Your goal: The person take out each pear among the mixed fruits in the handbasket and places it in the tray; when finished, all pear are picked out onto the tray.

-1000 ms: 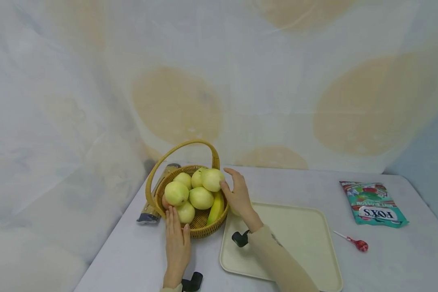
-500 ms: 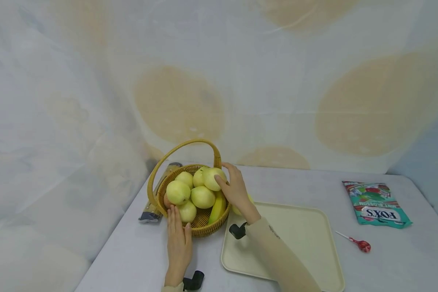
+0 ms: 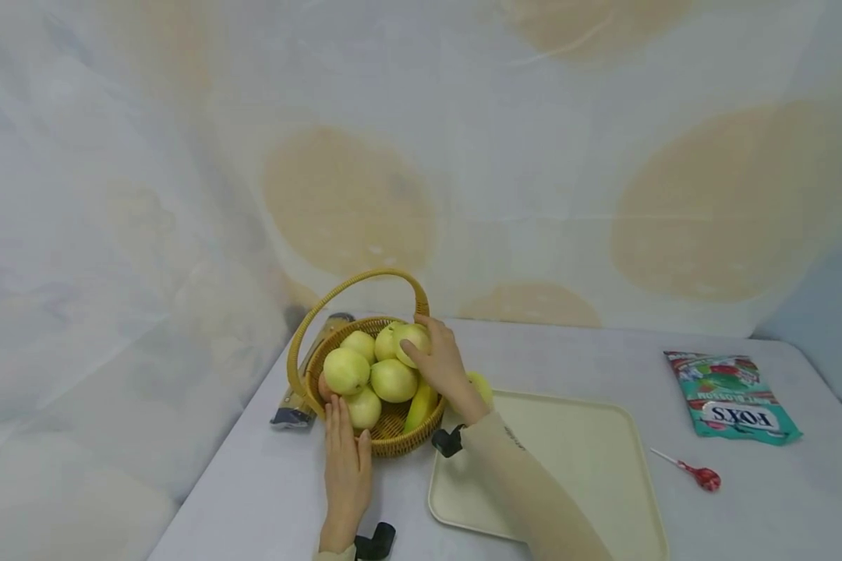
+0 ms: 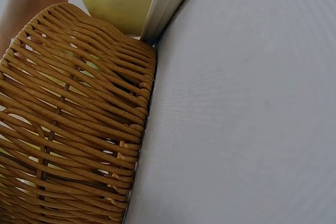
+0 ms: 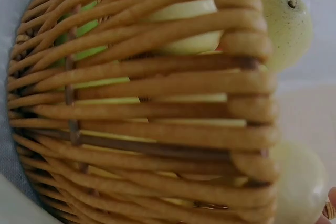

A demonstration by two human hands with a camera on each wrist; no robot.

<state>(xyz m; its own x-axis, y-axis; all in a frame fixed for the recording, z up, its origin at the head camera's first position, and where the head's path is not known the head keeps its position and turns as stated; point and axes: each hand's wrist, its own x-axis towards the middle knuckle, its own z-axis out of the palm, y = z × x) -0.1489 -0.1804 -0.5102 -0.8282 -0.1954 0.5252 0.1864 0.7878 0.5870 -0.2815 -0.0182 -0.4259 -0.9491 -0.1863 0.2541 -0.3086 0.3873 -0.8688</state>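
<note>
A wicker basket (image 3: 393, 446) with an arched handle holds several pale green pears (image 3: 394, 380), a banana (image 3: 421, 405) and a reddish round fruit (image 3: 325, 387). My right hand (image 3: 443, 362) reaches over its right rim, thumb across the front of the rightmost pear (image 3: 408, 340) and fingers at the far side, gripping it. Along the front-left rim, my left hand (image 3: 347, 471) rests against the basket with straight fingers. The left wrist view shows the woven wall (image 4: 73, 124) close up. In the right wrist view, pears (image 5: 286, 24) stick up past the rim.
Right of the basket lies a cream tray (image 3: 568, 460), with a yellow-green pear (image 3: 480, 387) by its far left corner, partly behind my right arm. Farther right are a teal FOX'S candy bag (image 3: 733, 397) and a red lollipop (image 3: 706, 478). A gold-and-dark packet (image 3: 293, 411) sits left of the basket.
My right hand has moved left over the rightmost pear, its thumb coming across the front. The left hand stays against the basket. The whole view has shifted slightly.
</note>
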